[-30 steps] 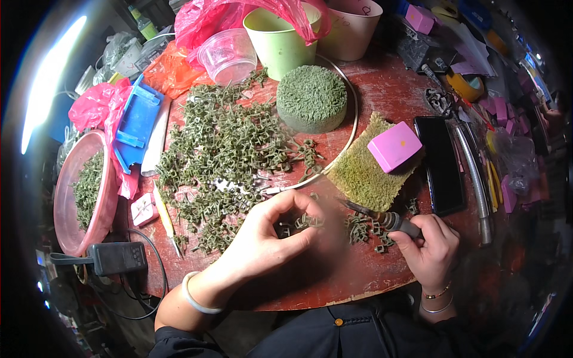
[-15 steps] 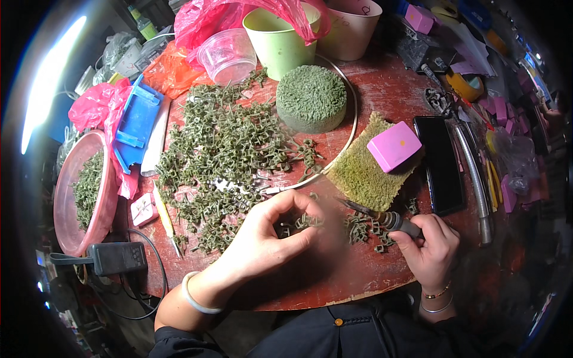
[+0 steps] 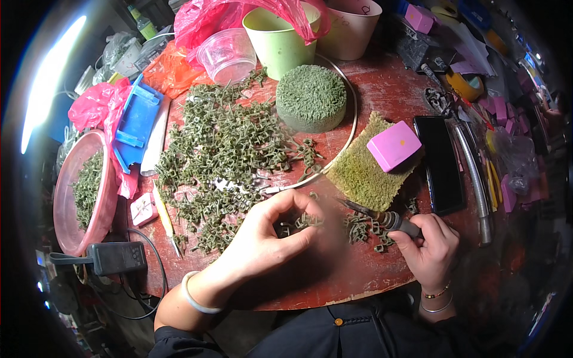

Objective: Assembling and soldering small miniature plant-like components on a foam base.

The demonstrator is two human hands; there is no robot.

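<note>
My left hand (image 3: pixel 268 235) pinches a few small green plastic pieces (image 3: pixel 301 222) against the red round table (image 3: pixel 334 274). My right hand (image 3: pixel 430 247) grips a dark pen-like tool (image 3: pixel 382 218) whose tip points left toward those pieces. More loose green pieces (image 3: pixel 364 230) lie between the two hands. A large heap of the same green pieces (image 3: pixel 221 155) spreads over the table's left half, just beyond my left hand.
A round green disc (image 3: pixel 311 98) and a flat green mat (image 3: pixel 361 170) with a pink block (image 3: pixel 394 146) lie beyond. A black phone (image 3: pixel 440 164), a metal ring (image 3: pixel 352 119), green and pink pots (image 3: pixel 280 36), a pink basin (image 3: pixel 74 191) and a power adapter (image 3: pixel 116 256) surround the work.
</note>
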